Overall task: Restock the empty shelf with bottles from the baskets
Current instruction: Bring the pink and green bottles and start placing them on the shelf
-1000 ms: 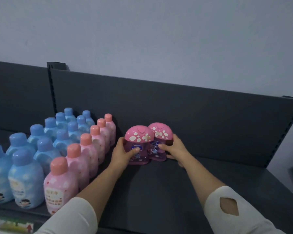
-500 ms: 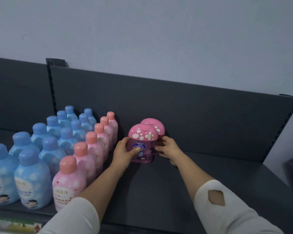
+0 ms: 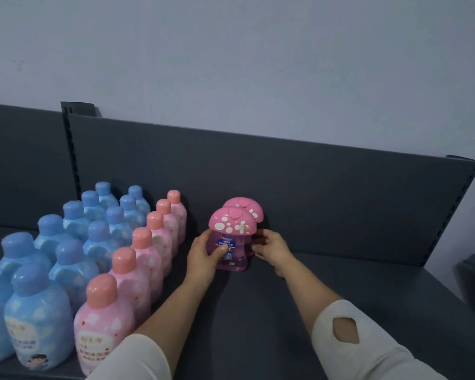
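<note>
The left hand (image 3: 203, 255) grips the front bottle (image 3: 232, 239); the right hand (image 3: 272, 249) curls on the rear bottle (image 3: 248, 208) just behind it. Both stand upright, just right of the pink row (image 3: 146, 256).

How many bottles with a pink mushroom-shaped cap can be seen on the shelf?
2. The front bottle stands on the shelf, gripped by the left hand. The rear bottle is directly behind it, partly hidden, held by the right hand. No others visible.
</note>
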Tool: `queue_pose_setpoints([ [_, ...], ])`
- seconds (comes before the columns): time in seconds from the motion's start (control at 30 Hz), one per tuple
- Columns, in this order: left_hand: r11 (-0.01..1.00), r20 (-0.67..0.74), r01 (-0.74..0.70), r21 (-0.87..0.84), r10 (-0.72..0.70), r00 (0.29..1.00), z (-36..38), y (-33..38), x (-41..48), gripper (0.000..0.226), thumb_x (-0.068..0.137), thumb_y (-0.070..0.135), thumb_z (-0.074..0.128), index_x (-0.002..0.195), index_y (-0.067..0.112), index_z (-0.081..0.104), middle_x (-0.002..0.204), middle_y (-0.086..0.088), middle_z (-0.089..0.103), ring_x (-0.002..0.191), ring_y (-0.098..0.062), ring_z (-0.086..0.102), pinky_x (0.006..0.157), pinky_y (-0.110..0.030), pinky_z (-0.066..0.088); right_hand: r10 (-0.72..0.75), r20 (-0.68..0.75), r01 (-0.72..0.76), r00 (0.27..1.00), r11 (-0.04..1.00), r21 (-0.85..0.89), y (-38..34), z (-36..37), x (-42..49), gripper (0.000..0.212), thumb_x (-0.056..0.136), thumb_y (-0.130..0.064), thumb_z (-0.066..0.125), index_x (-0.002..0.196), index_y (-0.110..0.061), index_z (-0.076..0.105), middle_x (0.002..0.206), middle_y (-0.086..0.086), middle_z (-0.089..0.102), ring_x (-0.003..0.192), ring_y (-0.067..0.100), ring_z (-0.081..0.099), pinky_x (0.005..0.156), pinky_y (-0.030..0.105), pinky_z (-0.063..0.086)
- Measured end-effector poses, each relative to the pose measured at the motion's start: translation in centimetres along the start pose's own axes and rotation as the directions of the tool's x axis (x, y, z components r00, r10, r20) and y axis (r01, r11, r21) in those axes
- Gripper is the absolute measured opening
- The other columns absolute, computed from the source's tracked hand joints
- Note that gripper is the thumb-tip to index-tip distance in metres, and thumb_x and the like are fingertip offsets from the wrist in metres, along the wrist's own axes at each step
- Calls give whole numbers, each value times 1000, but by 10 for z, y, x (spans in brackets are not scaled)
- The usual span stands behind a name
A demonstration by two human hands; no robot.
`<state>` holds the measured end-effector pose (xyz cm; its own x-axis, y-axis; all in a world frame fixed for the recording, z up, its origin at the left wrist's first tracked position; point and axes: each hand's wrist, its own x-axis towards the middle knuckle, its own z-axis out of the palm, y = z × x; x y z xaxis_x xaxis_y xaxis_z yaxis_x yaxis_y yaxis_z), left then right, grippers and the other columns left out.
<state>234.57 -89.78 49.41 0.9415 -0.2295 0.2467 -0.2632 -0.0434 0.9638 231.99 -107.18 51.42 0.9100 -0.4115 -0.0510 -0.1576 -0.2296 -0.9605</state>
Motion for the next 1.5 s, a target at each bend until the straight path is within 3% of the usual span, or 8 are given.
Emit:
queue_pose_setpoints([
  [0.13,1000,-2,-5,0,5,1000,2,-1,3,49,84,15,67,130,15,49,124,-7,56,110,-22,58,96,-44,49,8,-13,-9,1000,999,-37,6,-5,-3,42,89,3,59,129,-9,53,117,16,61,107,24,60,87,28,53],
  [0.3,1000,-10,-8,6,8,1000,6,0,3,50,84,14,66,131,15,49,125,-8,55,111,-22,57,97,-43,49,19,-6,-19,1000,998,-55,9,-4,-10,44,91,1,57,133,-8,49,89,7,58,97,18,60,90,29,52],
  [0.47,1000,28,-22,-18,23,999,7,2,0,45,84,12,66,126,16,52,121,-6,58,109,-21,58,94,-38,50,9,8,-8,1000,999,-43,5,6,-17,43,92,9,43,132,-5,52,119,11,63,111,21,60,97,31,50],
  [0.7,997,42,-5,-72,8,999,7,7,-6,41,85,8,65,123,14,53,107,1,62,98,-16,60,77,-16,47,-18,44,20,999,999,-38,4,4,-30,43,93,11,38,131,-5,52,116,5,62,111,18,58,97,31,47],
  [1.13,1000,104,-17,22,15,994,10,8,-14,45,87,14,63,130,16,50,124,-6,59,113,-22,57,100,-44,45,-93,63,96,994,994,-58,5,4,-63,32,87,7,57,116,-6,62,112,13,67,101,23,64,93,32,51],
  [1.3,992,117,-32,121,18,993,11,12,-17,55,85,10,63,136,15,45,130,-7,52,119,-22,51,104,-43,42,-84,21,87,996,970,-226,-3,8,-71,35,86,-1,62,121,-8,61,114,8,68,109,25,63,97,33,50],
  [1.4,991,33,35,133,-40,999,11,14,-24,59,83,10,66,136,12,40,131,-10,49,119,-25,51,103,-42,42,-78,-51,55,996,933,-355,-8,8,-86,43,88,-9,63,130,-10,55,122,8,62,116,20,58,97,21,43],
  [1.5,978,-27,85,190,-81,996,10,14,-34,51,84,9,66,129,8,43,129,-15,46,117,-31,51,101,-43,43,-96,-123,25,988,873,-486,-5,6,-100,55,91,-18,62,141,-9,43,135,11,53,124,22,52,102,25,40],
])
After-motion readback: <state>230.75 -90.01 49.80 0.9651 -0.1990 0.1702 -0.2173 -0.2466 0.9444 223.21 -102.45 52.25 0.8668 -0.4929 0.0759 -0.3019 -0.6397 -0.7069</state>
